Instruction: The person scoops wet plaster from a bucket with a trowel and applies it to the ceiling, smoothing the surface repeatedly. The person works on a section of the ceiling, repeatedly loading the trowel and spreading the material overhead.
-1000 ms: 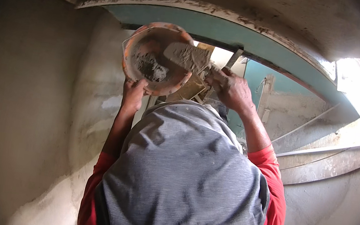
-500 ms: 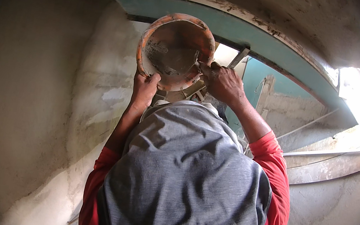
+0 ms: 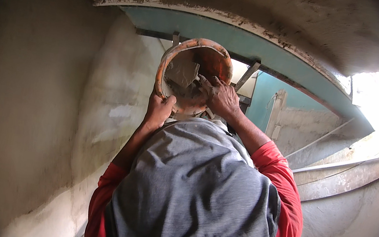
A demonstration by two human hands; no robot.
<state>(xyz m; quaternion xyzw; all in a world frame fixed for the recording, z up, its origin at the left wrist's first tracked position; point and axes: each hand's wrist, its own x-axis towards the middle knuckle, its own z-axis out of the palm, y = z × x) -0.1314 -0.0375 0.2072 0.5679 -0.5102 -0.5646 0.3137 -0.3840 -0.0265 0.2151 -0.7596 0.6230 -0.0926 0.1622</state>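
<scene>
An orange bucket [image 3: 216,64], smeared with grey mortar, is tilted with its mouth toward me. My left hand [image 3: 158,110] is closed on its near left rim, thumb on the inner edge. My right hand [image 3: 222,99] reaches over the right side into the mouth, its fingers wrapped round the handle of a trowel. The flat grey trowel blade [image 3: 182,72] lies inside the bucket, coated in mortar. Most of the handle is hidden by my fingers. The bottom of the bucket is partly hidden by the blade and hand.
A bare plastered wall [image 3: 31,95] stands on the left. Above runs a green-blue beam [image 3: 203,26] under a rough concrete ceiling [image 3: 265,7]. Wooden props [image 3: 247,75] stand behind the bucket. Bright light enters at a gap on the right, above a curved board [image 3: 346,183].
The bucket has shifted right and slightly nearer, tipping more. My right hand has moved from the rim farther into the bucket, and the trowel blade now shows broadside inside it.
</scene>
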